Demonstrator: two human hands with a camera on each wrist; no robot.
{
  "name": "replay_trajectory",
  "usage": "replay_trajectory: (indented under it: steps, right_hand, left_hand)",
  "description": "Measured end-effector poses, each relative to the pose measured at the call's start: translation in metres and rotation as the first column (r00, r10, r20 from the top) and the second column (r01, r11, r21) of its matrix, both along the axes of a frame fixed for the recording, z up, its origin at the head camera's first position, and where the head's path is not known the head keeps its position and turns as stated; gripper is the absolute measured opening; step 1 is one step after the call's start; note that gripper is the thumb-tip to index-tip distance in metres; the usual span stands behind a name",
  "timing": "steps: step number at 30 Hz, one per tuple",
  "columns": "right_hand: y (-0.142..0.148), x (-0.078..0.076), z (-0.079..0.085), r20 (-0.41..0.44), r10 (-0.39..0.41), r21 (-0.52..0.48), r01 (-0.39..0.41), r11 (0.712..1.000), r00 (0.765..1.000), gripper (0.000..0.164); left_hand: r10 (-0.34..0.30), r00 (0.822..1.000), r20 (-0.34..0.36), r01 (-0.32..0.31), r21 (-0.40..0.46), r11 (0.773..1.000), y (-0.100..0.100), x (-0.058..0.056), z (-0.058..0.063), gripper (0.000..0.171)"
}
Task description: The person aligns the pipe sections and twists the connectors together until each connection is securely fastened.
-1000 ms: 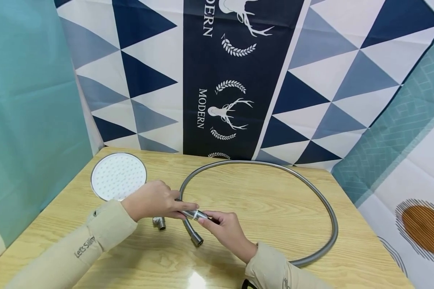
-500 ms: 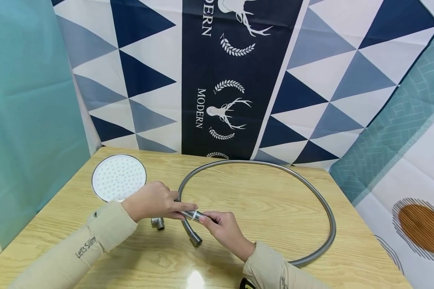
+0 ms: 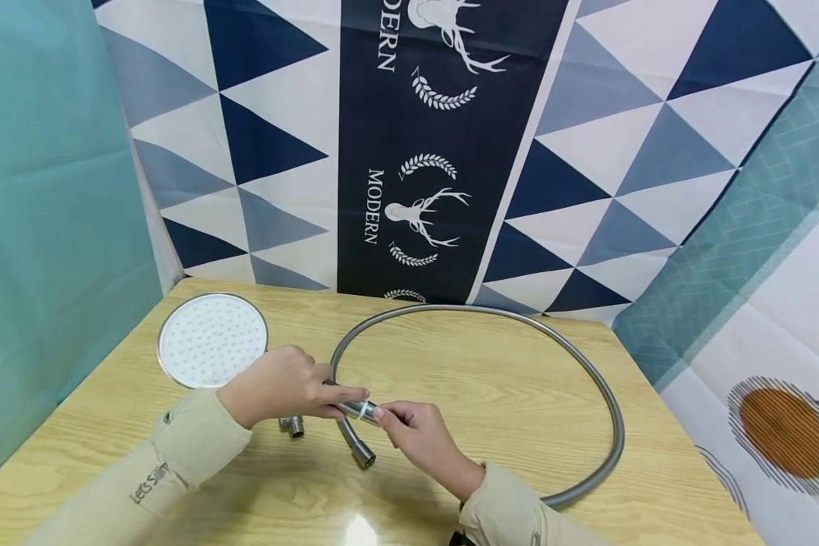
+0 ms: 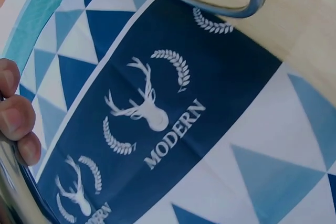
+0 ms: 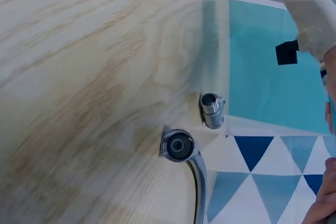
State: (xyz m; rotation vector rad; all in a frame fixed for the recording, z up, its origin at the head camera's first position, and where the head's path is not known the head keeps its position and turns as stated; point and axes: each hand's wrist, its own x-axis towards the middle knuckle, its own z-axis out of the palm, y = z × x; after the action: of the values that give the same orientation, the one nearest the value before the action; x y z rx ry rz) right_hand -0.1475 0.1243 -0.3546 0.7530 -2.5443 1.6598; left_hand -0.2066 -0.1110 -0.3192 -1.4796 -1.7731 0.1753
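Observation:
A chrome tube with a white ring (image 3: 365, 410) is held between both hands, tilted down to the right, above the table. My left hand (image 3: 276, 387) grips its upper part, with the index finger laid along it. In the left wrist view, fingertips (image 4: 18, 121) rest on the shiny metal. My right hand (image 3: 423, 441) pinches the lower end between thumb and fingers. A round shower head (image 3: 213, 340) with a white face lies left of my left hand. Behind and below the hands runs a grey metal shower hose (image 3: 614, 417). Its end fitting (image 3: 363, 455) points toward me.
A small chrome pipe fitting (image 3: 292, 426) lies on the wooden table (image 3: 464, 371), beside my left wrist. The hose loops across the table's right half and passes behind my right sleeve (image 3: 512, 500). Patterned cloth (image 3: 409, 152) hangs along the back edge.
The head view has shifted slightly, so the scene sits a little further left. My right fingers have changed position a little on the tube's end. Both hands still hold it.

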Motion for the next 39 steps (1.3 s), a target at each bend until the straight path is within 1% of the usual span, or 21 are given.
replay_trajectory:
  steps: [2,3,5,8,9,11,13,15,17,19,23,25,27,29,31,35,37,39]
  right_hand:
    - [-0.001,0.003,0.001,0.013,-0.028,0.031,0.028,0.999,1.000,0.036]
    - [-0.001,0.005,0.001,-0.004,-0.044,0.061,0.044,0.997,0.999,0.042]
    - [-0.001,0.009,-0.001,-0.070,-0.074,0.142,0.083,0.986,0.995,0.050]
    - [-0.003,0.015,-0.005,-0.197,-0.094,0.250,0.143,0.958,0.976,0.047]
    - [-0.003,0.017,-0.007,-0.228,-0.101,0.268,0.162,0.950,0.969,0.044]
    - [-0.004,0.018,-0.010,-0.258,-0.119,0.273,0.191,0.943,0.959,0.038]
    - [-0.005,0.016,-0.013,-0.276,-0.138,0.235,0.206,0.950,0.951,0.033]
    - [-0.005,0.013,-0.015,-0.283,-0.154,0.174,0.208,0.962,0.947,0.028]
    - [-0.003,0.009,-0.018,-0.299,-0.157,0.096,0.194,0.976,0.941,0.025]
    - [-0.002,0.005,-0.020,-0.332,-0.155,0.023,0.172,0.985,0.930,0.023]
    - [0.001,0.003,-0.021,-0.416,-0.170,-0.087,0.148,0.985,0.893,0.023]
    - [0.002,0.002,-0.019,-0.437,-0.179,-0.127,0.136,0.982,0.882,0.023]
    - [0.004,0.002,-0.016,-0.448,-0.169,-0.149,0.113,0.982,0.878,0.024]
    - [0.006,0.003,-0.014,-0.460,-0.151,-0.157,0.088,0.984,0.875,0.024]
    - [0.009,0.003,-0.012,-0.480,-0.116,-0.153,0.047,0.987,0.870,0.023]
    - [0.012,0.005,-0.011,-0.506,-0.075,-0.156,-0.005,0.988,0.859,0.022]
    - [0.012,0.006,-0.012,-0.512,-0.061,-0.154,-0.021,0.988,0.857,0.024]
    - [0.012,0.006,-0.013,-0.516,-0.052,-0.147,-0.028,0.989,0.855,0.026]
  left_hand:
    - [-0.001,1.000,-0.003,0.001,0.004,1.000,0.000,0.000,-0.001,0.030]
    - [0.000,1.000,-0.001,0.000,0.003,1.000,0.000,0.000,-0.001,0.032]
    - [-0.001,1.000,0.006,0.001,0.002,1.000,0.001,0.000,-0.003,0.034]
    - [-0.003,1.000,0.024,0.003,0.003,1.000,0.002,-0.002,-0.007,0.030]
    - [-0.001,1.000,0.029,0.001,0.001,1.000,0.002,-0.003,-0.008,0.029]
    - [0.002,0.999,0.035,-0.002,0.000,1.000,0.002,-0.004,-0.011,0.029]
    - [0.007,0.999,0.039,-0.007,0.001,1.000,0.003,-0.006,-0.013,0.030]
    - [0.010,0.999,0.038,-0.011,0.004,1.000,0.005,-0.007,-0.014,0.032]
    - [0.015,0.999,0.034,-0.015,0.009,1.000,0.006,-0.007,-0.016,0.035]
    - [0.021,0.999,0.031,-0.022,0.016,1.000,0.008,-0.007,-0.016,0.034]
    - [0.052,0.998,0.036,-0.054,0.053,0.997,0.013,-0.005,-0.011,0.034]
    - [0.072,0.997,0.032,-0.075,0.086,0.993,0.015,-0.005,-0.008,0.037]
    - [0.085,0.996,0.015,-0.086,0.131,0.988,0.016,-0.004,-0.006,0.044]
    - [0.080,0.997,-0.011,-0.077,0.165,0.983,0.017,-0.002,-0.003,0.049]
    - [0.070,0.997,-0.035,-0.063,0.177,0.982,0.018,0.000,-0.001,0.052]
    - [0.028,0.999,-0.047,-0.020,0.163,0.986,0.016,0.005,0.002,0.044]
    - [0.011,0.999,-0.043,-0.004,0.155,0.988,0.015,0.006,0.001,0.040]
    - [0.005,0.999,-0.037,0.000,0.147,0.989,0.013,0.006,-0.001,0.041]
